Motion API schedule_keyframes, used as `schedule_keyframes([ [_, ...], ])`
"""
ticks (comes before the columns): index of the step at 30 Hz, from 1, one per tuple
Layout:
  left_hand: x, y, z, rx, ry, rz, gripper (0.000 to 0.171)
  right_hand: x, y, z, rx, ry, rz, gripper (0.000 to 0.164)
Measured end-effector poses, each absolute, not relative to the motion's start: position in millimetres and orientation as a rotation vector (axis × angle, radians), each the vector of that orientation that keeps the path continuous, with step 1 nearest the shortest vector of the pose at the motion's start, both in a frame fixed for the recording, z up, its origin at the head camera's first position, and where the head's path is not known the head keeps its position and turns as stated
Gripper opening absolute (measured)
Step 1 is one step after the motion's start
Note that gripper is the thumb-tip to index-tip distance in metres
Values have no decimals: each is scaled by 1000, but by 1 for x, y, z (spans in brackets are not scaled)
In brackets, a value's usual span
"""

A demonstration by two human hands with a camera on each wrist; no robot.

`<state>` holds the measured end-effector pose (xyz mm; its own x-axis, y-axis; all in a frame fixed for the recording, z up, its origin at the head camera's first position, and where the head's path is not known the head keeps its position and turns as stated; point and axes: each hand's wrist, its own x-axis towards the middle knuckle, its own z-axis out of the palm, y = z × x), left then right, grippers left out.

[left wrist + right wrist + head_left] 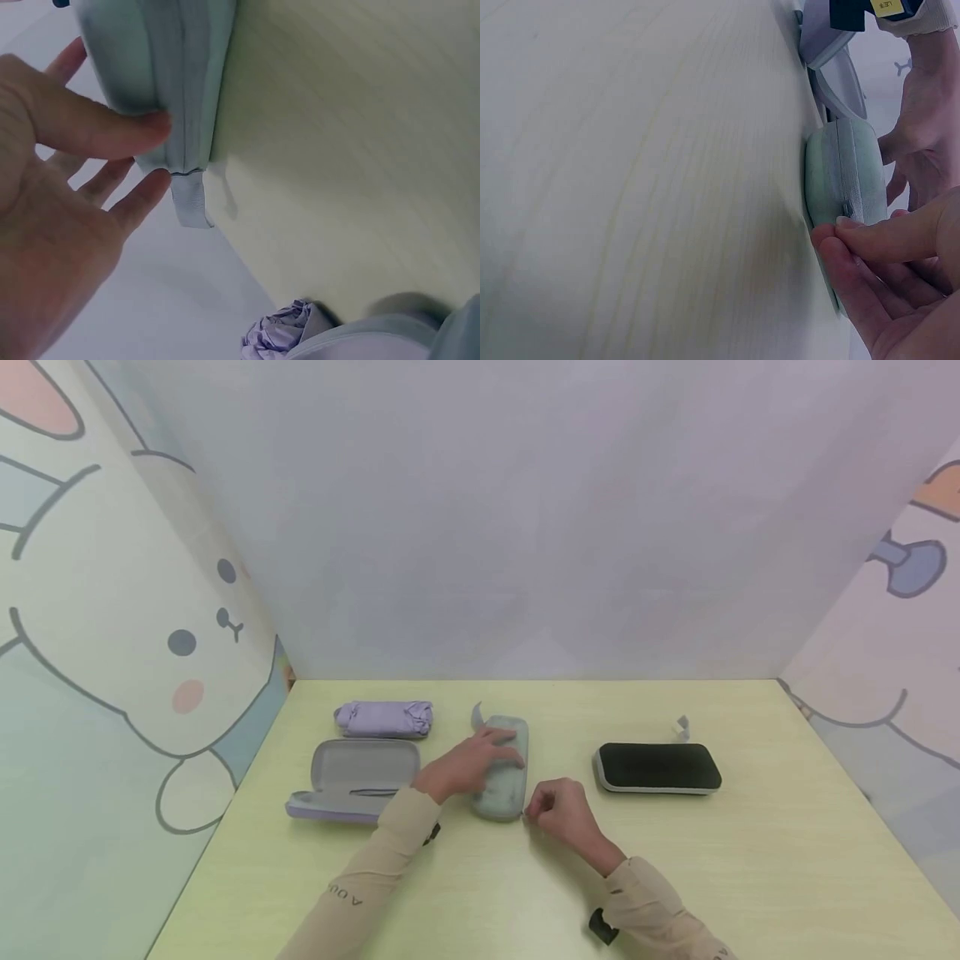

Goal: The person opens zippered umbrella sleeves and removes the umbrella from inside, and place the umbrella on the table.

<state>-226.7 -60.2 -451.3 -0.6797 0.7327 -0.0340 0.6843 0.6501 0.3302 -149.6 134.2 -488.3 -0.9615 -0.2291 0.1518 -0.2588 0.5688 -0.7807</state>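
A pale green zippered case (501, 793) lies closed on the table, long side pointing away from me. My left hand (474, 764) holds it from above: the fingers reach over the top, and in the left wrist view the thumb (142, 131) lies along its zippered side. A grey fabric loop (189, 201) sticks out at the far end. My right hand (566, 814) is at the case's near right corner. In the right wrist view its thumb and index finger pinch at the zipper pull (847, 210), mostly hidden by the fingertips.
Left of the green case stands an open lilac case (365, 764) with a grey inside. Behind that lies a folded lilac umbrella (385, 719). A black-topped case (660, 768) lies to the right, a small grey strap (682, 727) behind it. Walls border the table.
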Motion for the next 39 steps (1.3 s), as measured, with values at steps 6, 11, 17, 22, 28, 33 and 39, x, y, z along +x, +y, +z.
schedule_keyframes([
  [6,-227,-60,-451,1148,2711,433,74,-149,135,-488,430,-2760,1388,24],
  [11,-226,-59,-449,1107,2722,391,76,-149,136,-490,450,-2752,1381,24],
  [17,-227,-57,-447,1091,2752,272,76,-149,139,-490,442,-2759,1389,23],
  [22,-227,-57,-444,1065,2759,279,74,-151,145,-491,415,-2744,1360,25],
  [28,-229,-58,-441,988,2753,359,75,-151,151,-490,388,-2724,1393,24],
  [33,-232,-57,-441,976,2736,386,74,-149,153,-489,345,-2733,1408,23],
  [39,-235,-59,-441,991,2746,375,75,-149,155,-488,287,-2747,1413,25],
])
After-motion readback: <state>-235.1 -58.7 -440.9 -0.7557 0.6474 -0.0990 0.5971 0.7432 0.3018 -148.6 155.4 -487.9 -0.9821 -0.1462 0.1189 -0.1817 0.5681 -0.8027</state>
